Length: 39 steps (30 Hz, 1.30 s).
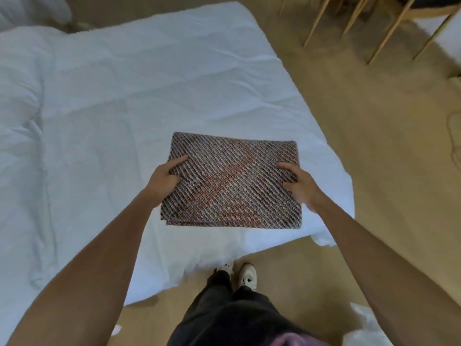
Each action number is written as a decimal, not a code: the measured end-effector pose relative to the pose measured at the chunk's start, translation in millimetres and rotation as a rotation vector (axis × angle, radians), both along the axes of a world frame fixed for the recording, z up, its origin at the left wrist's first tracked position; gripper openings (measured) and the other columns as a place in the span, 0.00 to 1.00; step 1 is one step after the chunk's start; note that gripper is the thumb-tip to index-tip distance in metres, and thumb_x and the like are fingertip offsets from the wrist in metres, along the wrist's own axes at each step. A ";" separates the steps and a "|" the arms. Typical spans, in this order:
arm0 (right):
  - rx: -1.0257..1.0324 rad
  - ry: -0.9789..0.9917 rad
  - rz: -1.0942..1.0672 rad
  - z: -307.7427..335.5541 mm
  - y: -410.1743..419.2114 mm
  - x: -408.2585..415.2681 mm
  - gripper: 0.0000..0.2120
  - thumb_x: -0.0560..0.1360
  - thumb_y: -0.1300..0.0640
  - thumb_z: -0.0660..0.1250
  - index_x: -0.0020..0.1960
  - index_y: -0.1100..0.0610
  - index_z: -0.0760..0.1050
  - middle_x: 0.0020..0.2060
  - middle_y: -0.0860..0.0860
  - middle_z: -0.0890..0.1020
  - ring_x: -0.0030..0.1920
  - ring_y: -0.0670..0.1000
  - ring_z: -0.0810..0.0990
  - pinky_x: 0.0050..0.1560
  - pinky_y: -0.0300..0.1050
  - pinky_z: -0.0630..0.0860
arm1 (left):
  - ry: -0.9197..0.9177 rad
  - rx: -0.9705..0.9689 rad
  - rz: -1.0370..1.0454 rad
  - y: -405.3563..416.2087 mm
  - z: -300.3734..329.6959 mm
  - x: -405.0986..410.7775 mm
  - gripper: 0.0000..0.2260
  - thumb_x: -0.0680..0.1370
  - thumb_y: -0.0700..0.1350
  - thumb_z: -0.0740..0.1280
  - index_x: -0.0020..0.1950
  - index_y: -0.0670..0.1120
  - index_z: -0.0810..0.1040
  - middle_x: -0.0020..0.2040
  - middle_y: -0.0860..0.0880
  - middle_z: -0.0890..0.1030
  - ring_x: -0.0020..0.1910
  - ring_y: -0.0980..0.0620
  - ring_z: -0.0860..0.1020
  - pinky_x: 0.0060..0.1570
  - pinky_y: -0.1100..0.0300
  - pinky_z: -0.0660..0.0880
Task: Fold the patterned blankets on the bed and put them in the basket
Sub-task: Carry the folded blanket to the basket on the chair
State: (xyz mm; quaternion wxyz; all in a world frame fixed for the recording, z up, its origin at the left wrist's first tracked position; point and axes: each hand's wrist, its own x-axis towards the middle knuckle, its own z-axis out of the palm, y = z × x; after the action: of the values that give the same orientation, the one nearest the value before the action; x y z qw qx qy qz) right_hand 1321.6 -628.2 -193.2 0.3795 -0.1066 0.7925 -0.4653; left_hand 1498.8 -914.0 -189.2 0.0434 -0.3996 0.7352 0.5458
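A folded patterned blanket (232,181), dark with diagonal stripes and orange patches, forms a flat rectangle over the near corner of the white bed (124,96). My left hand (164,179) grips its left edge, thumb on top and fingers underneath. My right hand (300,184) grips the right edge the same way, thumb laid on the cloth. Whether the blanket rests on the bed or is lifted just above it I cannot tell. No basket is in view.
The white duvet is rumpled along its left side (27,136). Tan floor runs around the bed's corner, where my shoes (239,273) stand. Wooden chair legs (374,26) stand at the top right. A pale cable (455,136) lies on the floor at the right edge.
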 end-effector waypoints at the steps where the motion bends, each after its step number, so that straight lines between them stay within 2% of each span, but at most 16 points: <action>1: 0.019 0.012 -0.029 4.2 9.7 -3.4 0.28 0.73 0.76 0.61 0.66 0.52 0.69 0.60 0.51 0.71 0.48 0.46 0.75 0.49 0.43 0.77 | -0.003 -0.010 -0.040 4.8 6.9 -13.1 0.28 0.76 0.28 0.58 0.70 0.53 0.71 0.74 0.46 0.66 0.69 0.45 0.68 0.67 0.51 0.68; 4: 0.085 0.032 -0.083 12.8 39.2 -11.5 0.36 0.68 0.76 0.67 0.69 0.51 0.65 0.62 0.52 0.70 0.57 0.51 0.72 0.52 0.42 0.71 | -0.036 -0.035 -0.174 21.2 23.3 -54.0 0.29 0.75 0.29 0.60 0.73 0.52 0.67 0.74 0.45 0.66 0.69 0.45 0.67 0.68 0.51 0.67; 7: 0.159 0.110 -0.215 18.1 79.2 -15.3 0.38 0.65 0.76 0.67 0.70 0.52 0.64 0.66 0.54 0.69 0.63 0.54 0.70 0.58 0.44 0.69 | -0.072 -0.069 -0.343 56.0 34.6 -95.1 0.33 0.73 0.30 0.65 0.75 0.51 0.63 0.71 0.44 0.69 0.66 0.45 0.71 0.64 0.51 0.70; 9: 0.197 0.157 -0.303 20.4 108.1 -15.1 0.38 0.65 0.76 0.65 0.71 0.53 0.65 0.66 0.55 0.69 0.64 0.54 0.70 0.58 0.42 0.68 | -0.085 -0.094 -0.444 82.1 38.6 -120.2 0.35 0.71 0.32 0.67 0.76 0.50 0.62 0.70 0.45 0.70 0.65 0.45 0.72 0.64 0.50 0.70; 11: 0.225 0.159 -0.406 22.2 140.9 -12.0 0.38 0.64 0.76 0.65 0.70 0.52 0.65 0.65 0.55 0.70 0.62 0.55 0.72 0.57 0.45 0.72 | -0.078 -0.137 -0.545 110.5 39.7 -144.0 0.36 0.71 0.33 0.68 0.75 0.51 0.62 0.70 0.45 0.70 0.65 0.45 0.72 0.64 0.50 0.71; 14: 0.232 0.128 -0.560 25.3 196.0 -0.1 0.38 0.65 0.77 0.65 0.69 0.51 0.66 0.65 0.57 0.71 0.57 0.55 0.74 0.51 0.49 0.76 | -0.040 -0.202 -0.696 161.0 41.9 -179.2 0.35 0.71 0.33 0.67 0.75 0.52 0.62 0.68 0.44 0.69 0.63 0.44 0.73 0.61 0.51 0.73; 18: 0.244 0.139 -0.741 33.7 272.1 21.7 0.37 0.65 0.80 0.63 0.70 0.56 0.65 0.66 0.58 0.68 0.54 0.52 0.71 0.40 0.37 0.73 | 0.007 -0.266 -0.891 245.6 44.3 -220.9 0.33 0.73 0.32 0.67 0.74 0.52 0.63 0.67 0.42 0.68 0.61 0.43 0.73 0.57 0.53 0.73; 20: 0.246 0.136 -0.849 36.8 311.8 33.6 0.37 0.65 0.80 0.62 0.70 0.56 0.65 0.65 0.58 0.68 0.54 0.51 0.71 0.37 0.34 0.72 | 0.028 -0.272 -0.985 292.1 42.5 -240.2 0.33 0.72 0.32 0.67 0.74 0.52 0.63 0.67 0.43 0.68 0.60 0.43 0.73 0.56 0.52 0.74; 22: 0.265 0.140 -0.958 39.1 350.9 45.6 0.37 0.66 0.79 0.62 0.70 0.55 0.66 0.64 0.57 0.69 0.52 0.51 0.72 0.40 0.38 0.73 | 0.038 -0.264 -1.078 342.6 41.1 -257.0 0.34 0.72 0.31 0.66 0.74 0.52 0.63 0.67 0.44 0.68 0.56 0.46 0.75 0.49 0.53 0.76; 24: 0.301 0.148 -1.051 42.9 389.8 55.8 0.36 0.66 0.79 0.61 0.70 0.55 0.66 0.63 0.56 0.70 0.51 0.51 0.72 0.43 0.42 0.74 | 0.047 -0.268 -1.169 396.4 39.7 -271.4 0.34 0.72 0.29 0.66 0.74 0.51 0.63 0.67 0.45 0.68 0.51 0.46 0.75 0.37 0.58 0.74; 25: 0.326 0.156 -1.092 43.8 409.5 60.1 0.36 0.66 0.79 0.60 0.70 0.55 0.66 0.63 0.56 0.70 0.51 0.50 0.72 0.45 0.43 0.74 | 0.055 -0.274 -1.212 423.3 39.2 -277.5 0.34 0.72 0.29 0.66 0.74 0.51 0.63 0.67 0.46 0.68 0.51 0.45 0.76 0.36 0.59 0.73; 29: 0.396 0.163 -1.224 47.6 490.1 80.0 0.35 0.66 0.76 0.59 0.69 0.52 0.67 0.65 0.57 0.70 0.55 0.52 0.71 0.51 0.45 0.74 | 0.102 -0.324 -1.351 531.8 38.8 -298.7 0.34 0.71 0.30 0.66 0.73 0.52 0.64 0.69 0.45 0.65 0.56 0.42 0.76 0.37 0.60 0.73; 33: 0.437 0.150 -1.353 57.3 559.9 103.7 0.34 0.66 0.75 0.59 0.69 0.52 0.68 0.65 0.57 0.71 0.60 0.56 0.73 0.54 0.45 0.74 | 0.180 -0.372 -1.486 635.3 48.2 -309.8 0.34 0.70 0.31 0.68 0.73 0.52 0.65 0.70 0.44 0.66 0.62 0.44 0.73 0.46 0.61 0.71; 34: 0.445 0.144 -1.382 60.0 575.5 108.9 0.34 0.66 0.75 0.59 0.69 0.52 0.67 0.65 0.57 0.71 0.60 0.56 0.72 0.53 0.44 0.73 | 0.191 -0.376 -1.518 659.7 51.0 -310.6 0.34 0.70 0.30 0.68 0.73 0.52 0.65 0.70 0.44 0.66 0.63 0.44 0.72 0.46 0.62 0.70; 37: 0.466 0.129 -1.482 65.2 616.4 124.0 0.34 0.67 0.75 0.58 0.69 0.53 0.67 0.65 0.57 0.70 0.60 0.56 0.72 0.54 0.43 0.72 | 0.185 -0.373 -1.605 728.4 55.5 -312.2 0.36 0.71 0.29 0.67 0.74 0.54 0.63 0.72 0.46 0.63 0.61 0.43 0.74 0.36 0.64 0.70; 39: 0.482 0.112 -1.550 67.0 639.8 132.5 0.33 0.67 0.75 0.58 0.69 0.53 0.67 0.65 0.57 0.70 0.60 0.56 0.72 0.54 0.43 0.72 | 0.197 -0.380 -1.667 770.3 55.7 -313.9 0.36 0.71 0.29 0.67 0.73 0.55 0.63 0.73 0.46 0.62 0.60 0.43 0.75 0.34 0.64 0.71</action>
State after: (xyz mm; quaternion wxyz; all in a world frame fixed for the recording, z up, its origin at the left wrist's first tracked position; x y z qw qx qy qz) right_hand 1454.1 11.6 -126.2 -0.0781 0.5337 0.7376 -0.4063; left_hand 1184.9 -143.7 -133.5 0.2985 0.3193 0.8680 0.2356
